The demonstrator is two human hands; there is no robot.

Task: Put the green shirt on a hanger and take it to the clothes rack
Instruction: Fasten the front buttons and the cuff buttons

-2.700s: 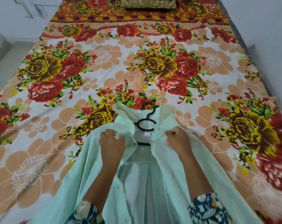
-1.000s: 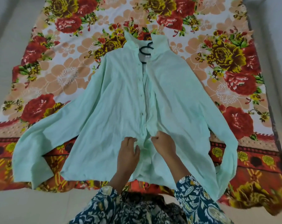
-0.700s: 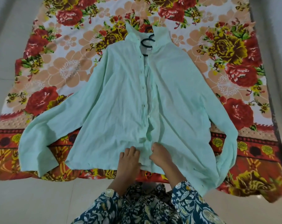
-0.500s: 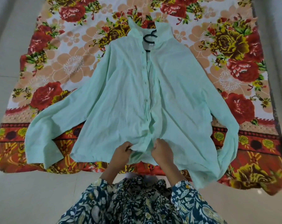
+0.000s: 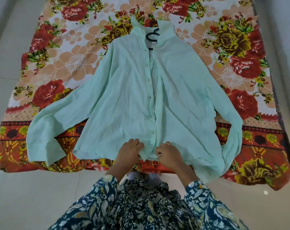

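The pale green shirt (image 5: 124, 100) lies flat on the bed, front up, sleeves spread to both sides. A black hanger (image 5: 152, 36) sits inside it, its hook showing at the open collar; the rest is hidden under the cloth. My left hand (image 5: 129, 151) pinches the left front panel at the bottom hem. My right hand (image 5: 168, 153) grips the right front panel beside it, at the lowest part of the button placket. The two hands are close together at the hem.
The bed carries a floral sheet (image 5: 61, 67) in red, orange and yellow, its edge hanging toward me. Pale tiled floor (image 5: 32, 196) lies at the left and in front. My patterned dark-blue dress (image 5: 141, 208) fills the bottom of the view.
My hands moved from the collar down to the bottom hem, and my head pulled back so the whole shirt shows. In the last half second the hands stay at the hem, gripping the two front panels.
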